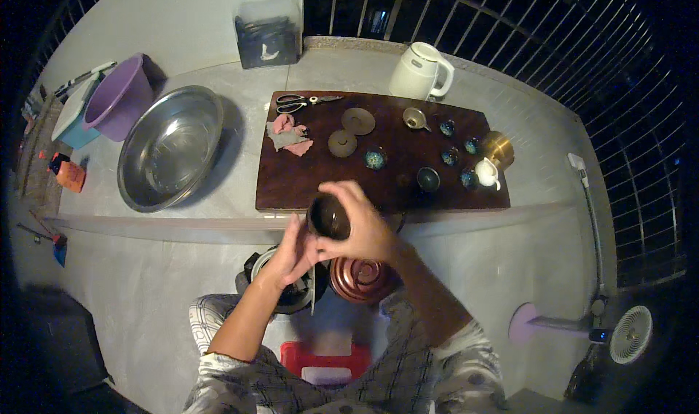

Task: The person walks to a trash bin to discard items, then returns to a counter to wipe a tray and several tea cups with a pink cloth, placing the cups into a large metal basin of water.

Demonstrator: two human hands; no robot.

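Note:
A dark brown round vessel (329, 217), its mouth turned up towards me, is held between both hands just in front of a dark wooden tea board (322, 179). My right hand (368, 223) wraps its right side, thumb and fingers spread around the wall. My left hand (297, 255) supports it from the lower left, with some fingers hidden beneath. On the board lie two round brown lids or discs, a larger one (358, 122) and a smaller knobbed one (342, 143). Several small glazed cups, including a blue-green one (375, 158) and a dark one (428, 179), stand to their right.
Scissors (306, 102), crumpled cloths (288, 134), a strainer (415, 119) and a white pitcher (486, 172) are on the board. Behind it stands a white kettle (418, 71); left is a steel basin (172, 147). Below my hands are a coppery coiled-looking object (365, 278) and a round container (297, 302).

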